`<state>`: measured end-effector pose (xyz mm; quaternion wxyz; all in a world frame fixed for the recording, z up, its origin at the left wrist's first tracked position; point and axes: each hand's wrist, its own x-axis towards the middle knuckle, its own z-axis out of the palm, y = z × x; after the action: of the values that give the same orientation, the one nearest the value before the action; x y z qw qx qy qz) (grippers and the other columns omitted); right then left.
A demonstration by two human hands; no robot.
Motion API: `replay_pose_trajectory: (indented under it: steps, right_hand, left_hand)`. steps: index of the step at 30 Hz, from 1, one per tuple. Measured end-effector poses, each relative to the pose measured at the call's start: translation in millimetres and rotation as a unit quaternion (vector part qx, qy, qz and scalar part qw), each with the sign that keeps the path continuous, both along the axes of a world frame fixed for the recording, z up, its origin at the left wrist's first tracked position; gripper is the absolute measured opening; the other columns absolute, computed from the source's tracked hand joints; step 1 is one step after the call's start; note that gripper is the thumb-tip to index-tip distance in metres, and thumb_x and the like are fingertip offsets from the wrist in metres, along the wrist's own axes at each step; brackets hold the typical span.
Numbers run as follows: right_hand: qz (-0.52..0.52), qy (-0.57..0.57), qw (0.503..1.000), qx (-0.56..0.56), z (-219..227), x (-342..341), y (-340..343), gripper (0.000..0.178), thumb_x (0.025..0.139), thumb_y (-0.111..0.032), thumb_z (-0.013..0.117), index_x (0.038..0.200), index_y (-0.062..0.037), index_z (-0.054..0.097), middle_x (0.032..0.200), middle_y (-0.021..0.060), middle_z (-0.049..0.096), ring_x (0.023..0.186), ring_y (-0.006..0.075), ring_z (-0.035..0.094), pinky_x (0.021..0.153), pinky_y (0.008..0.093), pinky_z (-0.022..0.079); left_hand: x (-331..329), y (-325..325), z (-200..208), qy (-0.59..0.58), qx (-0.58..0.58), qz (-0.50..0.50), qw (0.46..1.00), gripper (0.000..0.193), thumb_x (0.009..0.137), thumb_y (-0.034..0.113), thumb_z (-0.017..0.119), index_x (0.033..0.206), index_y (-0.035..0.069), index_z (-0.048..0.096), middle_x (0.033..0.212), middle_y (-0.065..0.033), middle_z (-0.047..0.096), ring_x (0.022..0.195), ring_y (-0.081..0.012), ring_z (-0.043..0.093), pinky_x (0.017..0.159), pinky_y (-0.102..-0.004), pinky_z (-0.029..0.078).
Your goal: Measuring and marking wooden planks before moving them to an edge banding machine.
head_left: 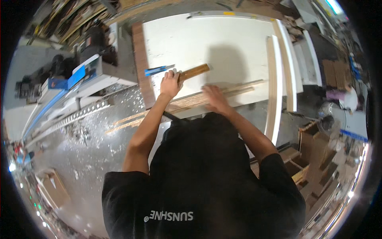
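My left hand [170,83] is closed around the near end of a short brown wood-coloured block [195,72], which points up and to the right over the white panel [238,42]. Just beyond its fingers lies a blue utility knife [156,71] with its blade showing. My right hand [216,98], slightly blurred, reaches over long narrow wood-grain strips [186,102] along the panel's near edge. Its fingers look stretched out, with nothing visible in them. The strips extend left beyond the panel, above the floor.
White-edged boards [274,91] stand at the panel's right side. A long metal straightedge [238,14] lies along the far edge, and a brown board [142,59] borders the left. Machinery [99,73] stands further left. Chips litter the floor [91,159]. Cardboard and wooden boxes [296,169] sit lower right.
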<state>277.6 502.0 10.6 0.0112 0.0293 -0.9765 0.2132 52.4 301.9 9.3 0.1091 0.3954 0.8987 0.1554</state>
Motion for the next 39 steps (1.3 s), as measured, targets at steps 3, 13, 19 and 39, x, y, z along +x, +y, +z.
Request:
replay_pose_trajectory:
  steps: [3,13,19,39]
  right_hand:
    - [0.016,0.029,0.999,-0.034,-13.6,16.6,27.3,0.088,0.08,-0.029,0.083,0.153,0.0016,0.046,0.155,0.0242,0.044,0.143,0.0474,0.041,0.121,0.0573,0.032]
    - [-0.05,-0.072,0.995,0.047,-3.5,10.5,4.1,0.102,0.076,-0.027,0.09,0.161,-0.0069,0.037,0.161,0.0192,0.034,0.15,0.0456,0.033,0.126,0.0598,0.026]
    - [-0.076,-0.07,0.992,0.074,-0.5,8.6,-0.9,0.105,0.075,-0.019,0.092,0.162,-0.0077,0.034,0.164,0.0184,0.034,0.151,0.0446,0.032,0.127,0.0562,0.027]
    - [-0.125,-0.131,0.975,0.131,-2.1,14.8,27.0,0.088,0.074,-0.024,0.092,0.15,-0.0105,0.052,0.149,0.0133,0.055,0.143,0.0375,0.044,0.122,0.0515,0.033]
  left_hand:
    - [-11.4,-72.2,34.5,0.018,0.022,0.098,0.995,0.049,0.097,0.029,0.069,0.142,0.009,0.063,0.126,-0.0186,0.061,0.121,-0.0384,0.057,0.102,-0.0508,0.05]
    - [66.0,-467.3,21.9,0.049,0.133,0.464,0.875,0.045,0.112,0.026,0.055,0.152,0.006,0.057,0.121,-0.0202,0.06,0.106,-0.0344,0.06,0.098,-0.0448,0.049]
    - [101.7,-484.9,-25.2,-0.11,0.201,0.542,0.808,0.052,0.115,0.036,0.049,0.155,0.003,0.052,0.113,-0.0138,0.056,0.094,-0.0201,0.06,0.078,-0.0321,0.056]
    - [144.7,-304.5,-43.0,-0.339,0.257,0.313,0.849,0.07,0.105,0.015,0.064,0.166,0.006,0.033,0.129,-0.016,0.055,0.096,-0.0191,0.064,0.08,-0.0327,0.057]
